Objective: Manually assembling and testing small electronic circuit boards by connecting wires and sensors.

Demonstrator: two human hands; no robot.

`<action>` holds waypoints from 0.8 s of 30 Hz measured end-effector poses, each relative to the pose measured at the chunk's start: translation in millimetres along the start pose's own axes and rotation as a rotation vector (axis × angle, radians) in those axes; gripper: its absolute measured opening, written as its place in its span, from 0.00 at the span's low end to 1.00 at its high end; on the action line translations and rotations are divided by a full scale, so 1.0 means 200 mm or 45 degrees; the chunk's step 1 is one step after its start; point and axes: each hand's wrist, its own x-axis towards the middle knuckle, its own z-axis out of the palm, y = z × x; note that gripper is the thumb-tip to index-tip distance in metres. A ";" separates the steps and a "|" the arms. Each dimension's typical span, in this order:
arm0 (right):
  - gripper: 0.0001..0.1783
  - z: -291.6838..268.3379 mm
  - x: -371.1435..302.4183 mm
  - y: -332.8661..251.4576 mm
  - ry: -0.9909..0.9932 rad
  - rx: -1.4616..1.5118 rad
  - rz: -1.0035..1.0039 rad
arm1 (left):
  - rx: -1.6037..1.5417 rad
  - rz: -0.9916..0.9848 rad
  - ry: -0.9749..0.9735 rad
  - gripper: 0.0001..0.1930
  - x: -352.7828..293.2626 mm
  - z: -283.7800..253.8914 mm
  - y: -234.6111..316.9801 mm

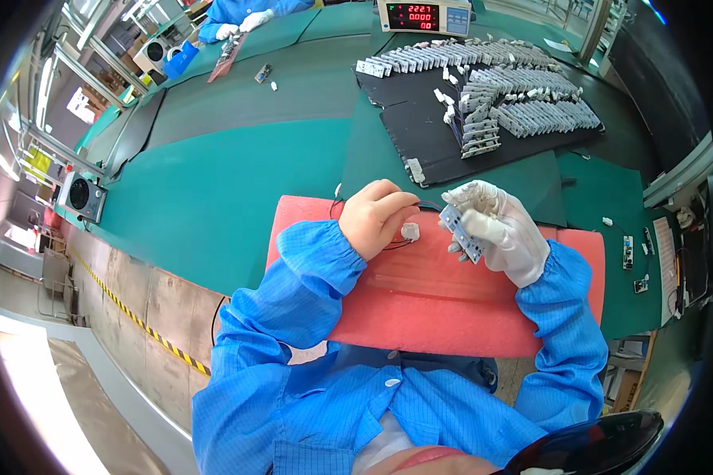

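My bare left hand (376,218) pinches a thin dark cable between thumb and fingertips, above a pink foam pad (436,297). From beside that hand, dark wires run to a small white connector (409,231). My right hand (495,229), in a white glove, is closed around a small light-grey circuit board (461,233) and holds it tilted. The cable seems to stretch from the left fingertips toward that board; its joint with the board is hidden by the glove.
Beyond the pad, a black board (420,127) carries rows of similar grey circuit boards (547,119) with white connectors. A power meter with red digits (424,17) stands behind. Loose parts (627,252) lie at right. Another person's gloved hands (245,22) work at far left.
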 end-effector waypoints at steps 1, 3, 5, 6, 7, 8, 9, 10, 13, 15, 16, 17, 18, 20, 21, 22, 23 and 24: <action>0.21 0.00 -0.01 0.00 0.005 0.003 0.004 | -0.005 -0.003 -0.004 0.06 0.00 0.00 0.01; 0.26 0.01 -0.02 0.00 -0.094 -0.251 -0.162 | -0.213 -0.188 -0.034 0.06 0.00 -0.01 0.03; 0.27 0.04 -0.03 -0.02 -0.047 -0.303 -0.166 | -0.418 -0.305 -0.004 0.05 -0.02 0.01 0.01; 0.29 0.05 -0.04 -0.02 0.002 -0.359 -0.176 | -0.622 -0.415 0.030 0.05 -0.03 0.02 0.00; 0.29 0.04 -0.03 0.00 0.008 -0.356 -0.175 | -0.625 -0.416 0.024 0.05 -0.03 0.02 0.01; 0.28 0.01 -0.01 0.02 0.089 -0.476 -0.253 | -0.714 -0.490 0.018 0.04 -0.03 0.02 0.01; 0.27 -0.01 -0.01 0.03 0.171 -0.596 -0.331 | -0.803 -0.565 0.013 0.04 -0.03 0.02 0.01; 0.27 -0.01 -0.01 0.02 0.173 -0.593 -0.330 | -0.803 -0.567 0.010 0.04 -0.03 0.02 0.01; 0.26 -0.03 -0.02 0.00 0.302 -0.429 -0.402 | -0.786 -0.511 -0.008 0.03 -0.05 0.02 0.00; 0.27 -0.05 -0.03 0.01 0.297 -0.444 -0.489 | -0.776 -0.478 -0.020 0.03 -0.05 0.02 0.01; 0.29 -0.05 -0.03 0.02 0.288 -0.462 -0.574 | -0.787 -0.489 -0.023 0.03 -0.06 0.02 0.02; 0.32 -0.07 -0.04 0.02 0.293 -0.419 -0.556 | -0.672 -0.426 -0.032 0.04 -0.06 0.02 0.02; 0.32 -0.07 -0.04 0.01 0.301 -0.421 -0.533 | -0.560 -0.365 -0.043 0.05 -0.06 0.01 0.02; 0.32 -0.06 -0.05 0.01 0.323 -0.376 -0.510 | -0.318 -0.187 -0.044 0.06 -0.05 0.00 0.03; 0.30 -0.07 -0.05 0.02 0.287 -0.350 -0.533 | -0.234 -0.146 -0.060 0.07 -0.05 -0.01 0.03; 0.30 -0.08 -0.05 0.03 0.310 -0.355 -0.494 | -0.233 -0.114 -0.060 0.08 -0.04 -0.01 0.02; 0.28 -0.08 -0.04 0.03 0.310 -0.451 -0.517 | -0.206 -0.079 -0.059 0.07 -0.04 -0.01 0.02; 0.27 -0.10 -0.03 0.03 0.305 -0.547 -0.537 | -0.180 -0.046 -0.057 0.07 -0.04 -0.02 0.01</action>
